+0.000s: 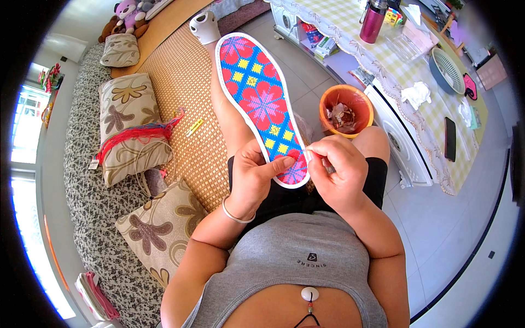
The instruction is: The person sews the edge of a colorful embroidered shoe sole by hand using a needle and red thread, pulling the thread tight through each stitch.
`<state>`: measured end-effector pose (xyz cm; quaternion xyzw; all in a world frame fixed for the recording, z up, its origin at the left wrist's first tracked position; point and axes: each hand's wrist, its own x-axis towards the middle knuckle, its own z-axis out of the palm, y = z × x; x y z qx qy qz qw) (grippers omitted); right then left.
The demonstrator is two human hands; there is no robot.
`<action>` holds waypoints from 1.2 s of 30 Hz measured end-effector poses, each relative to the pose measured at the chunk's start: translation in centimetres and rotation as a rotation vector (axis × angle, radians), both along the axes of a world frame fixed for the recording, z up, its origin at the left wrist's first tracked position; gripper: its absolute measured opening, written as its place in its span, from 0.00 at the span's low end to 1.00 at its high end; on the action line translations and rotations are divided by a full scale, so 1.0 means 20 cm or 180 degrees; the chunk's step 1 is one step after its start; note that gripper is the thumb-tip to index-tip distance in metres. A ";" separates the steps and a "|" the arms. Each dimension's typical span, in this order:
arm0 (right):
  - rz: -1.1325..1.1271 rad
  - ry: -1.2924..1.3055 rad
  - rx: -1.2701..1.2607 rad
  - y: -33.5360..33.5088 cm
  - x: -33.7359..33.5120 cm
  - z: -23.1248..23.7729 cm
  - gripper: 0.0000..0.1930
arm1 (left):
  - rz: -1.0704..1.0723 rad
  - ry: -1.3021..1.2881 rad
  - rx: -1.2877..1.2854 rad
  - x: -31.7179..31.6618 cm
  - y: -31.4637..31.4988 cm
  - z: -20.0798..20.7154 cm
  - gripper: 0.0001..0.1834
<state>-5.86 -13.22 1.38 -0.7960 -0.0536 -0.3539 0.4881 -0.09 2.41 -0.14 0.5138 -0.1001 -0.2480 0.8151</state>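
Over my lap I hold up a shoe insole point(257, 109) with a white rim. Its face is stitched with red and pink flowers and yellow diamonds on blue. My left hand point(254, 175) grips the lower left side of it, thumb on the patterned face and the other fingers mostly hidden behind. At the lower right edge, my right hand point(336, 169) is closed in a pinch. A fine line shows between its fingertips and the insole, too small to name surely.
An orange bin point(369, 112) with scraps inside stands right of my knee. The table point(404, 115) beyond carries a purple flask point(373, 22), a basket point(447, 71) and a phone point(450, 139). On the sofa at left lie cushions point(123, 93), red yarn point(136, 133) and a yellow cutter point(194, 127).
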 end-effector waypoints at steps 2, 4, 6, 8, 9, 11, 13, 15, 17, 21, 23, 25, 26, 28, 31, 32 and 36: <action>-0.0030 -0.0110 -0.0311 0.00 0.01 -0.01 0.08 | 0.0039 -0.0058 0.0027 0.00 0.00 0.00 0.12; -0.0040 -0.0180 -0.0538 0.00 0.01 -0.02 0.09 | 0.0116 -0.0179 0.0007 -0.02 -0.01 0.01 0.12; -0.0026 -0.0212 -0.0683 0.01 0.02 -0.04 0.09 | 0.0199 -0.0483 0.0051 -0.03 -0.01 -0.01 0.12; -0.0032 -0.0233 -0.0741 0.01 0.02 -0.05 0.09 | 0.0247 -0.0720 0.0128 -0.03 -0.01 -0.01 0.12; -0.0034 -0.0244 -0.0769 0.01 0.02 -0.05 0.10 | 0.0255 -0.0805 0.0183 -0.04 -0.01 -0.01 0.12; -0.0013 -0.0221 -0.0782 0.02 0.02 -0.07 0.10 | 0.0265 -0.0886 0.0239 -0.04 0.00 -0.01 0.12; -0.0008 -0.0198 -0.0831 0.02 0.02 -0.10 0.10 | 0.0270 -0.0879 0.0242 -0.06 0.00 -0.02 0.12; -0.0014 -0.0176 -0.0916 0.02 0.03 -0.13 0.09 | 0.0283 -0.1003 0.0287 -0.05 0.00 -0.02 0.12; -0.0047 -0.0040 -0.0801 0.03 0.02 -0.12 0.09 | 0.0302 -0.1034 0.0326 -0.04 0.01 -0.03 0.12; -0.0172 -0.0093 -0.0222 0.00 0.01 -0.02 0.09 | 0.0415 -0.1054 0.0347 -0.01 0.02 -0.01 0.13; -0.0032 0.0289 0.0335 -0.04 0.01 -0.05 0.06 | 0.0378 -0.0998 0.0171 0.00 0.03 -0.01 0.14; 0.0466 0.1152 0.1361 -0.07 0.03 -0.11 0.06 | 0.0139 -0.0892 -0.0068 0.01 0.03 0.00 0.13; 0.0925 0.1489 0.2190 -0.07 0.02 -0.12 0.06 | 0.0016 -0.0838 -0.0191 0.01 0.03 -0.01 0.13; 0.1868 0.2124 0.3851 -0.06 0.02 -0.14 0.06 | -0.0314 -0.0735 -0.0260 0.03 0.06 -0.04 0.14; 0.1850 0.2354 0.4194 -0.04 0.02 -0.16 0.07 | -0.0657 -0.0736 -0.0442 0.07 0.07 -0.08 0.17; 0.1811 0.2398 0.4282 -0.03 0.02 -0.16 0.07 | -0.0656 -0.0698 -0.0421 0.07 0.08 -0.08 0.17; 0.2120 0.2502 0.4467 -0.02 0.01 -0.18 0.07 | -0.0408 -0.0676 -0.0141 0.05 0.04 -0.06 0.05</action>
